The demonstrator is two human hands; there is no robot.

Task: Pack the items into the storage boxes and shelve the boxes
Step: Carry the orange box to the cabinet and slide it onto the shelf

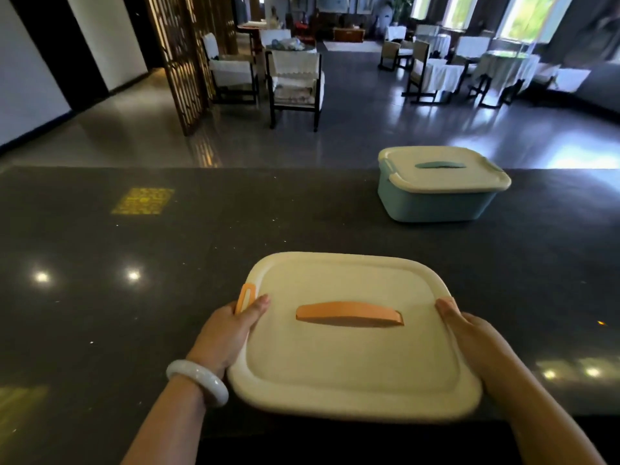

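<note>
My left hand (pixel 231 330) and right hand (pixel 466 330) grip the orange-handled storage box (pixel 352 357) by its sides | risk: unlatched orange clip (pixel 245 297) lets the lid lift.

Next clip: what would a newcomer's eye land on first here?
The big cream lid with its orange handle, near the counter's front edge, gripped at its sides by the left hand and right hand. Then the closed blue storage box far right.

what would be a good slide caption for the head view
Both hands, left and right, grip the orange-handled box at its sides on the dark counter; a lidded blue box sits beyond.
</note>
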